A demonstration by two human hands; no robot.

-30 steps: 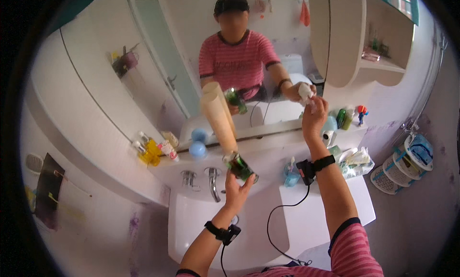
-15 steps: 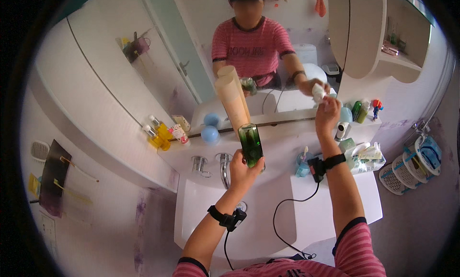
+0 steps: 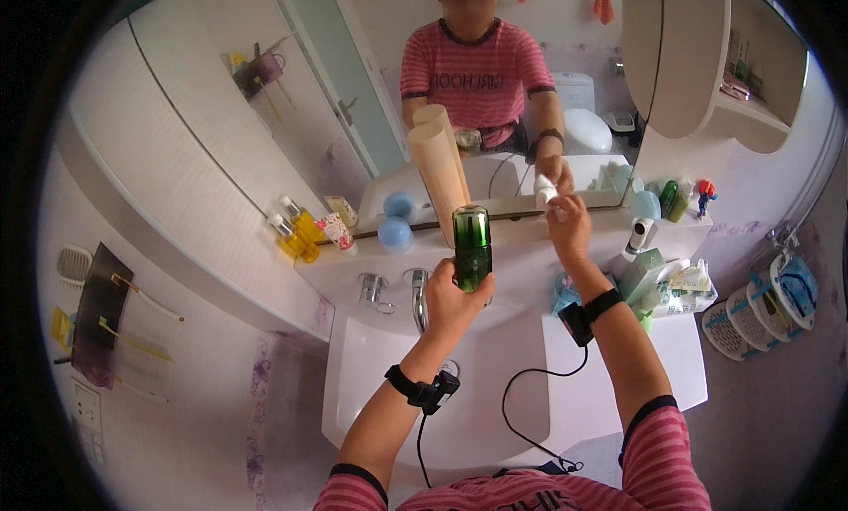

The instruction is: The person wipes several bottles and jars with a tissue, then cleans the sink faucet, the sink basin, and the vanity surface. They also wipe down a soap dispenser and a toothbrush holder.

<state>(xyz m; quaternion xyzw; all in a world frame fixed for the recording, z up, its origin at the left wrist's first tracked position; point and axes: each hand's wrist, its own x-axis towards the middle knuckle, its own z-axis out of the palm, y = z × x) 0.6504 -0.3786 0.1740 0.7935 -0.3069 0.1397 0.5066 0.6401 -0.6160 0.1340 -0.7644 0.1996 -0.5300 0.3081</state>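
While the left hand (image 3: 457,301) clasps a green bottle (image 3: 473,246), the outstretched right hand (image 3: 571,232) pinches a white object (image 3: 554,201).

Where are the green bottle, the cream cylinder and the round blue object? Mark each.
Green bottle (image 3: 473,246): head view, middle of its body.
Cream cylinder (image 3: 442,184): head view, middle of its side.
Round blue object (image 3: 395,235): head view, front centre.

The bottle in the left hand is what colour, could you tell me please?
The bottle is shiny green, best seen in the head view.
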